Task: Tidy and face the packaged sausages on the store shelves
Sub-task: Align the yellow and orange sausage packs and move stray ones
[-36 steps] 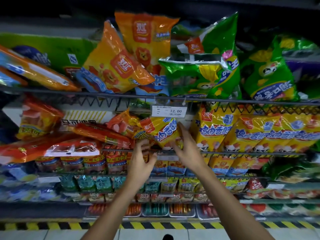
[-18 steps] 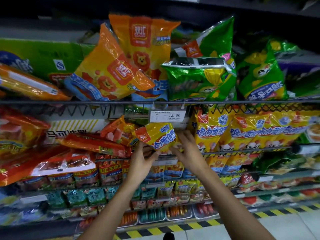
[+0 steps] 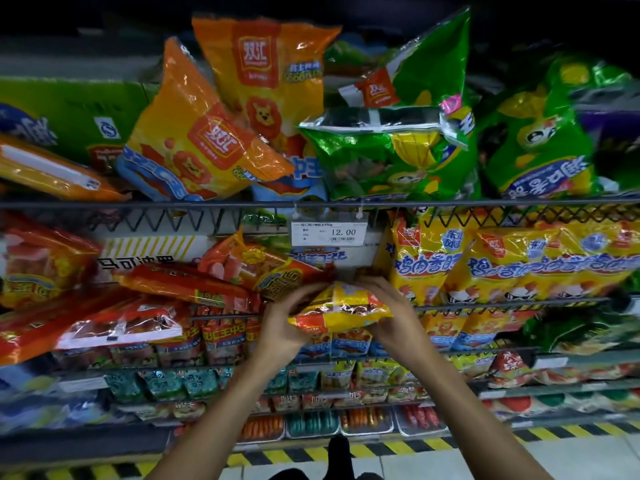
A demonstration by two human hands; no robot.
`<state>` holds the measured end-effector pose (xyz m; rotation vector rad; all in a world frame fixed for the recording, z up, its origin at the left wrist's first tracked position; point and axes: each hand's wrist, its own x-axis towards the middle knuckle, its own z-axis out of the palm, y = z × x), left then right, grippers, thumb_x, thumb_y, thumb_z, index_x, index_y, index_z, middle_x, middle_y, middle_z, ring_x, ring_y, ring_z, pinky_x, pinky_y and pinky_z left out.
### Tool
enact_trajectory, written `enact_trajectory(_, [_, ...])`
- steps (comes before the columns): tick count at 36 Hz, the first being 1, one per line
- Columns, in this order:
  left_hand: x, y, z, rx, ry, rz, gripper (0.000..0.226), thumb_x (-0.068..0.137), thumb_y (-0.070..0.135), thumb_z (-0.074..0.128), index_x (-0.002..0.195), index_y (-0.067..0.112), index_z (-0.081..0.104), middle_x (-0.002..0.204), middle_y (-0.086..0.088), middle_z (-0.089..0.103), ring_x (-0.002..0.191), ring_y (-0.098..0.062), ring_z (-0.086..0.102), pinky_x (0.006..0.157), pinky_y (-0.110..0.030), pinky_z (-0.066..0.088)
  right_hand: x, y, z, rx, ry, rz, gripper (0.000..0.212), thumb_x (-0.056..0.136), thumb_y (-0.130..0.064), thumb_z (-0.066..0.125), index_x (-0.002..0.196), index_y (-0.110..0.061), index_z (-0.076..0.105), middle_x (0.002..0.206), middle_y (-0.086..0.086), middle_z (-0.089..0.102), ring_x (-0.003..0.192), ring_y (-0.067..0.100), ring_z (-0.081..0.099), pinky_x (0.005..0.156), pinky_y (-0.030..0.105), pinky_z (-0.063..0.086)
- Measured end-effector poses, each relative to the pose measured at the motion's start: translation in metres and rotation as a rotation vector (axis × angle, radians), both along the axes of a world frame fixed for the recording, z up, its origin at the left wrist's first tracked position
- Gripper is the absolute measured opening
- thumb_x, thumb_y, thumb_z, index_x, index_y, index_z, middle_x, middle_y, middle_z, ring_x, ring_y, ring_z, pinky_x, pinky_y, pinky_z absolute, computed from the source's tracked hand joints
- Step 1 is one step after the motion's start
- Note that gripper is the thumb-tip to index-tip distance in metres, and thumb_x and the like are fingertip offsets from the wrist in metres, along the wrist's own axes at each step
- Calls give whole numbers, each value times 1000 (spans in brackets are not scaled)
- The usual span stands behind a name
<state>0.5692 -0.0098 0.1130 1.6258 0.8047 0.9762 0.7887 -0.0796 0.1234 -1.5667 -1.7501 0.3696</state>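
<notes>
A yellow sausage pack (image 3: 343, 308) lies almost flat between my two hands, in front of the middle wire shelf. My left hand (image 3: 282, 327) grips its left end with curled fingers. My right hand (image 3: 389, 311) holds its right end, fingers wrapped over the top. To the right stands a row of matching yellow packs (image 3: 512, 265), upright and facing out. To the left, red and orange sausage packs (image 3: 194, 289) lie tumbled at angles.
The upper wire shelf rail (image 3: 207, 204) carries slumped orange bags (image 3: 204, 140) and green bags (image 3: 391, 161), with a price tag (image 3: 328, 233) reading 12.00 hanging below. Lower shelves hold small packs and trays (image 3: 311, 424). A yellow-black striped floor edge (image 3: 415, 448) runs beneath.
The yellow pack has come off the shelf and dropped lower, tipping from upright to nearly flat. Both hands have closed round its ends. The view has shifted closer.
</notes>
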Motion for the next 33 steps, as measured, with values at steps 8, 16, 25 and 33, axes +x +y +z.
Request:
enact_trajectory(8, [11, 4, 12, 68, -14, -2, 37, 74, 39, 85, 108, 51, 74, 112, 10, 75, 114, -25, 70, 94, -56, 58, -1, 0, 5, -107, 279, -122, 43, 85, 2, 78, 95, -40, 74, 89, -23, 72, 92, -9, 67, 81, 34, 62])
enact_trajectory(16, [27, 15, 29, -13, 245, -50, 69, 76, 57, 78, 135, 25, 60, 127, 17, 68, 120, -2, 63, 99, -21, 50, -4, 15, 20, -196, 329, -118, 53, 89, -38, 77, 119, 0, 56, 116, 19, 68, 113, 33, 64, 94, 51, 52])
enact_trajectory(25, [32, 16, 22, 28, 92, 99, 28, 73, 43, 86, 98, 33, 77, 97, 14, 79, 92, -3, 74, 79, -18, 56, -14, 13, 2, -154, 470, -247, 37, 91, -42, 76, 105, -21, 49, 76, 0, 49, 75, 4, 58, 62, 39, 37])
enact_trajectory(33, [34, 20, 8, 18, 193, 102, 35, 85, 57, 74, 117, 45, 65, 113, 31, 71, 107, 7, 66, 92, -23, 56, -19, 25, -6, -105, 411, -215, 92, 90, -62, 59, 155, -4, 31, 101, 1, 61, 90, 8, 55, 85, 22, 46])
